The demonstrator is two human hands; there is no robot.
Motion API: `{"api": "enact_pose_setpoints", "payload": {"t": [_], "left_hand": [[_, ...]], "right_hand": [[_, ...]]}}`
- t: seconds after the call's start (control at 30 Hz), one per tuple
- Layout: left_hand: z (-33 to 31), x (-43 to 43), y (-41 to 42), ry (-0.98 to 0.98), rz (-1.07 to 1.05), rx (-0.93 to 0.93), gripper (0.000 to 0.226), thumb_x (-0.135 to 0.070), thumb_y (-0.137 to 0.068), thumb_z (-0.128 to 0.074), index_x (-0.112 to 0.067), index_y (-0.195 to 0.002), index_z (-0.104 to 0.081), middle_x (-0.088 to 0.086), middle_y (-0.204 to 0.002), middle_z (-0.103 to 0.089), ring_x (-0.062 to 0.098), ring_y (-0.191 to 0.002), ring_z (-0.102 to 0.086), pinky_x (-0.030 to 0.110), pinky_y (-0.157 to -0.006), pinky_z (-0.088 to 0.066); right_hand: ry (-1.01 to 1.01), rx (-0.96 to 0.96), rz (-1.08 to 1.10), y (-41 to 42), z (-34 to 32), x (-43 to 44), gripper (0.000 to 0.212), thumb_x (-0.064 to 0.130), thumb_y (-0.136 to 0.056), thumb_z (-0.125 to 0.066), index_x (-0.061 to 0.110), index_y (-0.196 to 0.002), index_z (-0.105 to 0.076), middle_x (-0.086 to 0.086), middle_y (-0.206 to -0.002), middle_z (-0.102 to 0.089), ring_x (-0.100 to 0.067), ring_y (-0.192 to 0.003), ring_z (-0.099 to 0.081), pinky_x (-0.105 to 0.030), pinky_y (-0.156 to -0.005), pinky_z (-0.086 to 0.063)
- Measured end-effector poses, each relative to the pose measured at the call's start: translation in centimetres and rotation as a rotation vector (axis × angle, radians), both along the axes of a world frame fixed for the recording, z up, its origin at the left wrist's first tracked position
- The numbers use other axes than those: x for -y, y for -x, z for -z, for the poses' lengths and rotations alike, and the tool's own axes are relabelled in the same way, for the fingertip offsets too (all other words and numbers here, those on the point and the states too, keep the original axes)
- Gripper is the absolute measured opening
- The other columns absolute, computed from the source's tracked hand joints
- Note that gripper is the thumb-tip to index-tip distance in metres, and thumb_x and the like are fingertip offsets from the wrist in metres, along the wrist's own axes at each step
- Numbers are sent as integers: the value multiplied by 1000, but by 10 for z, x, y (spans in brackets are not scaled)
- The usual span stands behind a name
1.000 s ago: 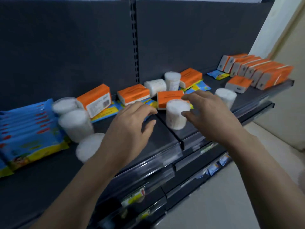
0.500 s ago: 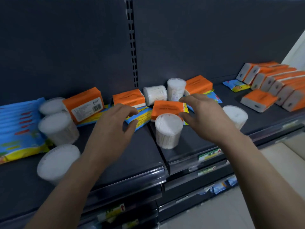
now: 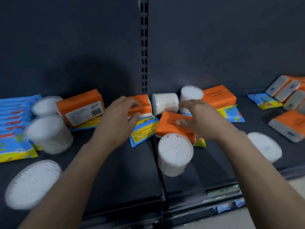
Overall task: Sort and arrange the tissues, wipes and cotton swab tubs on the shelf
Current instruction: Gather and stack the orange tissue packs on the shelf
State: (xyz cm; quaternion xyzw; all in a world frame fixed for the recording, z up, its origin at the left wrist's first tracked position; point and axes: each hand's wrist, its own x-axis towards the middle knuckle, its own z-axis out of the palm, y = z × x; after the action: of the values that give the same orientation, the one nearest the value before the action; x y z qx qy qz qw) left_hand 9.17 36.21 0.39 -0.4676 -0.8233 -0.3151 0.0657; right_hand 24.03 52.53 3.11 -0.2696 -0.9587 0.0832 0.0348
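Gripping an orange-topped, white-sided tissue pack (image 3: 143, 104) w/ L hand (image 3: 119, 116), R hand (image 3: 199, 119) flat-fingered over another orange pack (image 3: 170, 125).

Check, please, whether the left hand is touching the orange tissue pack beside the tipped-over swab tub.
Touching. The head view shows the left hand pinching the orange tissue pack, fingers over its top and thumb against its front.

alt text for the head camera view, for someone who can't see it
A person's left hand grips an orange plastic-wrapped tissue pack at the back of a dark grey metal shelf, while the open right hand hovers over a second orange tissue pack. Clear round tubs of white cotton swabs and flat blue-and-yellow wipes packs lie scattered around them.
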Motion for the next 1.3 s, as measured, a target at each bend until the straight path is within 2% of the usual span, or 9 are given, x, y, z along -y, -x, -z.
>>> {"api": "enact_pose_setpoints", "payload": {"t": [0.2,0.43,0.6,0.7,0.8,0.93,1.03,1.17,1.3], "left_hand": [[17,-10,25,109,-173,92,30,-21,-90,-57,-14,-119,-55,0,-122,-50,15,-110,-49,19,-87,-32],[26,-38,47,285,-226,229,49,-27,-96,-46,-12,-141,-34,7,-149,-31,23,-135,-32,27,-108,-22],[21,-44,56,358,-235,368,57,-27,-92,-52,-14,-142,-30,7,-148,-28,22,-128,-38,27,-100,-30],[18,-43,61,346,-220,470,49,-26,-86,-60,-16,-129,-39,6,-133,-38,16,-105,-44,27,-83,-35],[16,-42,64,343,-219,493,54,-25,-79,-67,-19,-125,-38,6,-127,-36,18,-100,-43,31,-77,-37],[14,-38,64,418,-220,471,88,-32,-70,-78,-16,-141,-27,8,-138,-19,28,-121,-37,35,-94,-39],[12,-35,61,463,-220,374,91,-40,-63,-82,-13,-136,-36,10,-137,-20,31,-124,-35,39,-102,-36],[5,-27,50,274,-183,405,64,-25,-66,-82,-12,-115,-43,10,-124,-39,24,-100,-46,34,-77,-40],[-14,-18,39,-3,-137,429,53,-16,-70,-79,-12,-108,-43,6,-103,-50,18,-86,-50,24,-55,-37]], "right_hand": [[132,264,-164,28,11,-28,73,53,-81,-62,25,-143,-33,-2,-144,-42,-22,-134,-32,-36,-103,-26],[255,415,-230,45,14,-47,81,53,-76,-68,17,-140,-36,-5,-137,-49,-24,-121,-48,-34,-100,-42],[260,451,-228,45,19,-49,80,57,-74,-68,17,-138,-41,-4,-134,-51,-23,-121,-49,-33,-99,-41],[273,387,-229,42,17,-43,75,52,-73,-71,15,-133,-46,-4,-131,-53,-22,-118,-50,-29,-94,-42],[272,290,-205,35,11,-38,64,44,-75,-73,14,-127,-49,-4,-125,-52,-21,-114,-49,-26,-84,-37],[181,107,-137,25,-5,-30,62,37,-76,-73,12,-127,-49,-8,-123,-53,-24,-114,-49,-29,-86,-40],[148,-48,-67,13,-17,-20,55,30,-79,-71,13,-126,-48,-9,-119,-57,-25,-109,-53,-30,-85,-44],[102,-163,6,-5,-25,-8,44,23,-80,-69,14,-120,-52,-6,-105,-60,-25,-102,-55,-29,-76,-41],[19,-267,52,-19,-33,-1,46,22,-80,-69,14,-121,-52,-8,-115,-60,-25,-106,-54,-28,-83,-37]]}}
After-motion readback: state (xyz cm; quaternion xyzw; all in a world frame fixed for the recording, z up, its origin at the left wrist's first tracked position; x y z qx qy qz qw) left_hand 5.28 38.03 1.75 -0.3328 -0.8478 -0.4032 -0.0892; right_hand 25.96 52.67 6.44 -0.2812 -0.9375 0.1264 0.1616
